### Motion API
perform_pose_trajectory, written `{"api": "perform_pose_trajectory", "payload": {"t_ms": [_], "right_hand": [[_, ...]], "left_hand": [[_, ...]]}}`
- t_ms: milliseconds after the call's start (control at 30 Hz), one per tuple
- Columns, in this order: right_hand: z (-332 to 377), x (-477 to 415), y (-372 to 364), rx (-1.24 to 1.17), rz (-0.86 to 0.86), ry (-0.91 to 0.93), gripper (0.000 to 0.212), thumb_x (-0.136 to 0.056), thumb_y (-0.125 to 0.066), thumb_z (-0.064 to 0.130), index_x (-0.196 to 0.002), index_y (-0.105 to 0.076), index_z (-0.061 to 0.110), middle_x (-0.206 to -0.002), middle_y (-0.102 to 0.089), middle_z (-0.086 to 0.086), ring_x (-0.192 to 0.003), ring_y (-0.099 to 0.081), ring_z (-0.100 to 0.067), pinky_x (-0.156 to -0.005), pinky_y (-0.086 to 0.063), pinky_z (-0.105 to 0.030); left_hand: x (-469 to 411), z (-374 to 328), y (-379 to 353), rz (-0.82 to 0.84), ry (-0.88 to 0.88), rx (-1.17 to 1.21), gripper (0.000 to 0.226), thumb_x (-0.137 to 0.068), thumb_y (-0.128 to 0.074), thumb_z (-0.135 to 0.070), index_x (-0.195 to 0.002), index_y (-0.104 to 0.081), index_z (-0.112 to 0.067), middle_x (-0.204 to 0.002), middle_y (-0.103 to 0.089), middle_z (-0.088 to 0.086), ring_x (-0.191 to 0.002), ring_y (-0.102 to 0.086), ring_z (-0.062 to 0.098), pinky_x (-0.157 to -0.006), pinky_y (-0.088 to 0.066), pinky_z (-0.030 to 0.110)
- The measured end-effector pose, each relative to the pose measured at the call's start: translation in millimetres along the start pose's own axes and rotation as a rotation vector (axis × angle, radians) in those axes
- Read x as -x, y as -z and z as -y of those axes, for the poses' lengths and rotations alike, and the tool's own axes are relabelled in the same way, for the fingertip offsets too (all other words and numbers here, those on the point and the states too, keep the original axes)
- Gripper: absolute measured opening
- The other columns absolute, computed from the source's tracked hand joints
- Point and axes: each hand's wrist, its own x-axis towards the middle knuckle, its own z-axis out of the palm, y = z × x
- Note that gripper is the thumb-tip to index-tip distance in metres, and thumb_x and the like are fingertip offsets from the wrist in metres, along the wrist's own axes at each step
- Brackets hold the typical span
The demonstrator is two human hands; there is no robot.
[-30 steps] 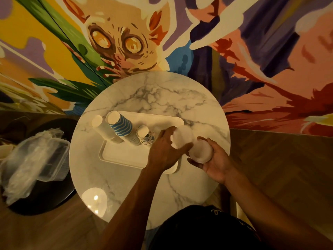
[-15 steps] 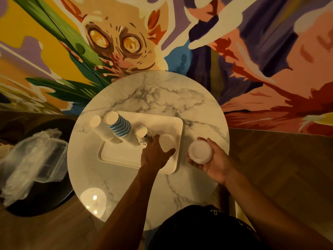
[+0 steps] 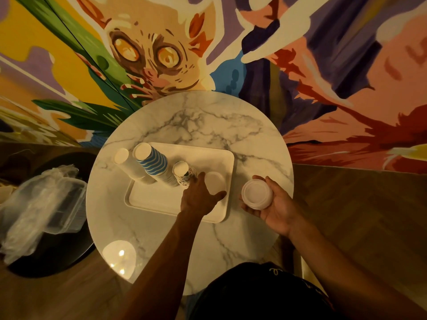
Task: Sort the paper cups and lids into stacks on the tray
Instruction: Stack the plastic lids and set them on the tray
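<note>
The left hand (image 3: 198,197) is resting spread beside the round white plastic lid (image 3: 215,183) at the white rectangular tray's (image 3: 208,153) right end, likely risking nudging over the small patterned paper cup stack (image 3: 183,174) touching it, while the right hand (image 3: 272,204) is clutching stacked white lids (image 3: 257,194) right of centre.
</note>
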Motion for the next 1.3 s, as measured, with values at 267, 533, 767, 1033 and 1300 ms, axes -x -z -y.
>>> {"api": "perform_pose_trajectory", "payload": {"t_ms": [267,533,767,1033,1300], "right_hand": [[0,1,-1,0.004,0.016,-0.002,0.040,-0.104,-0.046,0.043,-0.131,-0.059,0.018,-0.135,-0.060,-0.027,-0.133,-0.052,-0.048,-0.079,-0.062,-0.050],[-2,0,-2,0.000,0.016,0.005,0.039,-0.106,-0.041,0.041,-0.129,-0.064,0.019,-0.140,-0.060,-0.022,-0.121,-0.060,-0.044,-0.086,-0.058,-0.053],[0,7,-9,0.101,-0.001,0.008,0.042,-0.107,-0.039,0.041,-0.131,-0.065,0.019,-0.129,-0.070,-0.014,-0.115,-0.066,-0.030,-0.084,-0.059,-0.041],[-1,7,-9,0.132,0.019,-0.011,0.047,-0.107,-0.035,0.046,-0.130,-0.065,0.018,-0.125,-0.072,-0.012,-0.109,-0.070,-0.025,-0.087,-0.059,-0.039],[0,0,-1,0.082,0.058,0.005,0.050,-0.107,-0.034,0.047,-0.142,-0.057,0.018,-0.137,-0.064,-0.017,-0.120,-0.061,-0.033,-0.090,-0.059,-0.047]], "left_hand": [[5,-3,7,-0.015,-0.006,0.001,0.103,-0.081,-0.073,-0.062,-0.157,-0.019,-0.017,-0.159,-0.034,0.014,-0.140,-0.043,0.037,-0.108,-0.041,0.050],[27,-31,23,-0.016,-0.233,0.204,0.074,-0.087,-0.063,-0.066,-0.148,-0.045,-0.027,-0.144,-0.052,-0.002,-0.115,-0.062,0.016,-0.097,-0.048,0.034],[40,-44,8,0.150,-0.428,0.200,0.094,-0.066,-0.080,-0.072,-0.146,-0.044,-0.038,-0.144,-0.051,-0.013,-0.124,-0.052,0.008,-0.102,-0.049,0.033],[38,-42,5,0.100,-0.457,0.187,0.091,-0.069,-0.082,-0.064,-0.146,-0.046,-0.032,-0.142,-0.053,-0.009,-0.122,-0.053,0.012,-0.099,-0.047,0.032],[31,-29,11,0.090,-0.366,0.370,0.086,-0.068,-0.083,-0.064,-0.142,-0.048,-0.037,-0.135,-0.054,-0.014,-0.116,-0.056,0.006,-0.096,-0.055,0.040]]}}
